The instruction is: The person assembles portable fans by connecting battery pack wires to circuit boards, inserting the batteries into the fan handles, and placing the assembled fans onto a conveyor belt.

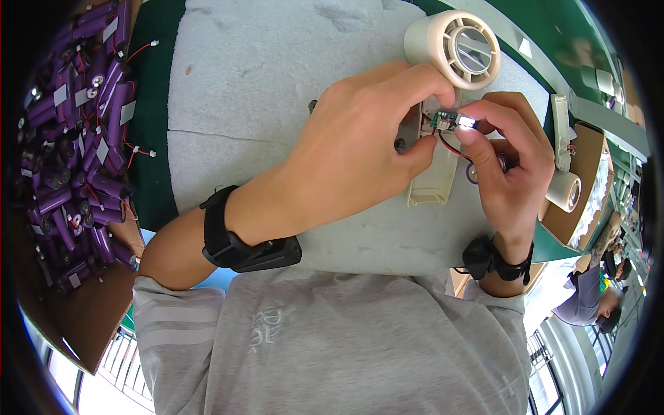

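A small green circuit board [441,117] with a bright white light at its right end is held between my two hands. My right hand [517,149] is closed, pinching the lit end between thumb and forefinger. From the left, my left hand [363,131] closes its thumb and forefinger about the board's other end, where the wires join. Red and black wires [453,148] run down from the board toward a purple battery cell [472,173], mostly covered by my right hand. Beneath lies a long cream plastic shell [430,187], joined or adjacent to a round cream fan head [470,52].
Grey foam padding [242,90] covers the green bench. At left, a cardboard box [76,318] is heaped with purple battery cells [90,152] with wires. On the right are a cream shell part [561,131], another cream fan [564,191] and an open carton [588,166]. A person [588,297] is farther right.
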{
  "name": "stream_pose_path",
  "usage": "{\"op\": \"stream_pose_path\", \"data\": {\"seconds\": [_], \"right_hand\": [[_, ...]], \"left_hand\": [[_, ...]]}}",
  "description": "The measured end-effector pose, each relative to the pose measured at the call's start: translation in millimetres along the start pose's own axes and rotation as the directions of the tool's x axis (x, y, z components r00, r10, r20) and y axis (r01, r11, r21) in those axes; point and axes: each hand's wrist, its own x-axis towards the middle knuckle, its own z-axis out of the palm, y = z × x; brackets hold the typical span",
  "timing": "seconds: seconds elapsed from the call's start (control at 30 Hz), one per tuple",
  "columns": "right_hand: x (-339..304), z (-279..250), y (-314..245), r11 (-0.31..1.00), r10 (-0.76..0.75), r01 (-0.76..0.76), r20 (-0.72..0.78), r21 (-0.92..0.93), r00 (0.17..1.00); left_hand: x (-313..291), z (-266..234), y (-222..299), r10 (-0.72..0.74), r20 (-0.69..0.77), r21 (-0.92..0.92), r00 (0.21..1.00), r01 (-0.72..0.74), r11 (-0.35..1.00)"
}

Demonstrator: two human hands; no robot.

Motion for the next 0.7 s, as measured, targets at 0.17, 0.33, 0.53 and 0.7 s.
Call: {"op": "stream_pose_path", "data": {"seconds": [0.17,0.33,0.53,0.7], "right_hand": [[0.4,-3.9,-1.6,0.998,0.045,-0.042,0.077,-0.042,0.996],[1.2,-4.3,-5.5,0.998,0.063,-0.060,0.124,-0.028,0.990],[2.7,-5.6,-0.6,0.999,0.007,-0.012,0.155,0.033,0.988],[4.5,-5.7,3.0,0.997,0.006,-0.020,0.186,0.070,0.982]], "left_hand": [[-1.0,0.1,0.6,-0.015,-0.002,0.016,1.000,0.015,1.000],[-0.8,1.4,1.2,-0.039,-0.012,0.016,0.999,0.039,0.999],[-0.2,2.2,1.8,-0.060,-0.012,-0.002,0.998,0.060,0.998],[-0.5,3.4,-0.2,-0.046,-0.025,-0.030,0.999,0.046,0.999]]}}
